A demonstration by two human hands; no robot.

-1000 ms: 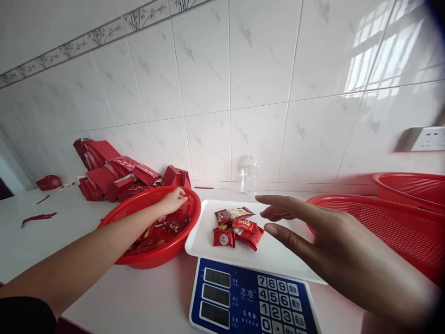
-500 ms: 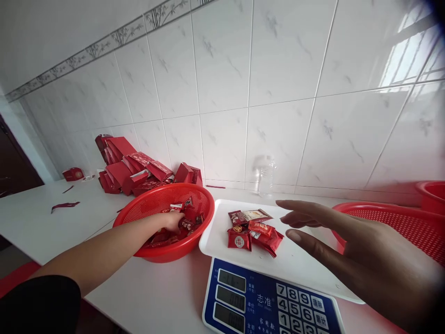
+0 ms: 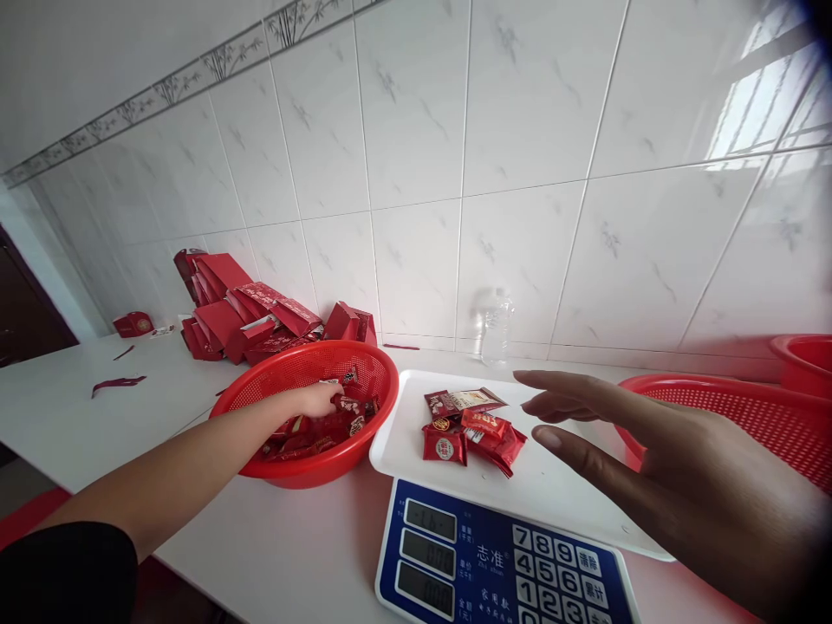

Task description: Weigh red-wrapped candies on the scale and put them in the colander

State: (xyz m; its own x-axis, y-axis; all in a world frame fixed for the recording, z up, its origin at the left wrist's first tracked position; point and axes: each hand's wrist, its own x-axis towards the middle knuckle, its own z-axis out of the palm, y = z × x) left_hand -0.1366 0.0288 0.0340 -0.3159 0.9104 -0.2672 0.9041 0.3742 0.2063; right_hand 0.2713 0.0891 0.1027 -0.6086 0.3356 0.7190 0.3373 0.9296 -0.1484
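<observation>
Beside the scale [image 3: 490, 555], left hand [image 3: 318, 399] is reaching among packets [image 3: 354, 406], grip unclear; parted right hand [image 3: 679, 451] is holding nothing; gentle pinching is wise.

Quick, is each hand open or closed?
Left hand: inside the round red plastic basket, grip can't be told.
Right hand: open, holding nothing.

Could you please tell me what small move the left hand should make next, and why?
Probably lift a packet toward the white tray: the left hand is among packets in the red basket, and other packets already lie on the tray.
</observation>
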